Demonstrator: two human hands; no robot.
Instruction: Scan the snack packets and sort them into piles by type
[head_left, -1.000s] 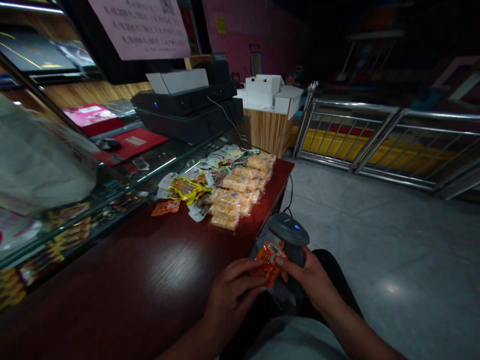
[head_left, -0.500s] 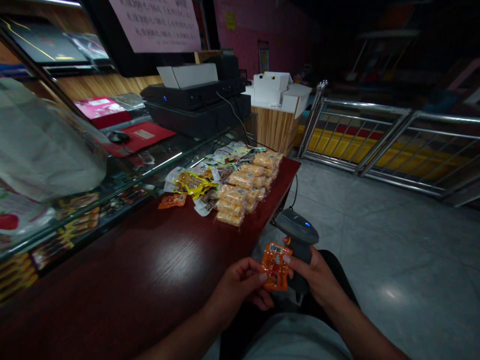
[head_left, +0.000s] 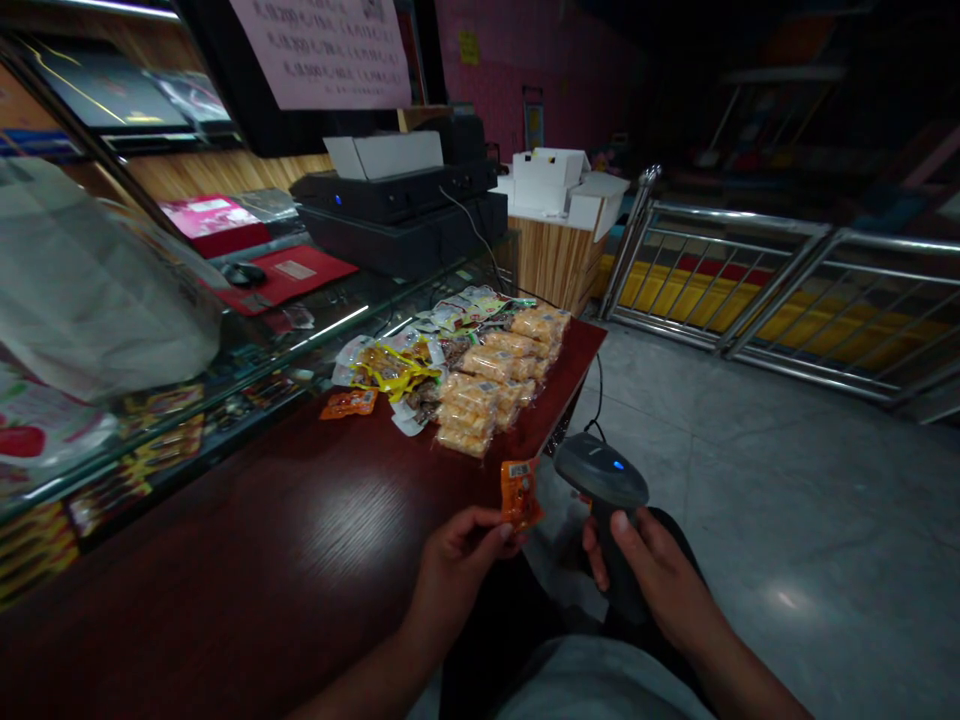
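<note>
My one cam is worn on my head, so it looks fwd and down from above my grey shirt (head_left: 600,680), w/ my L hand (head_left: 457,565) and my R hand (head_left: 664,580) near to the lens, in the lower middle. The brown table (head_left: 292,530) is seen obliquely from above and takes the lower L part, w/ the snack packs (head_left: 480,390) a bit farther, approx in the centre. As the view is wide, it reaches also the metal fence (head_left: 739,220) and the floor (head_left: 795,480) on the R side, w/ the dark bkgd (head_left: 697,70) far off at the top R.
</note>
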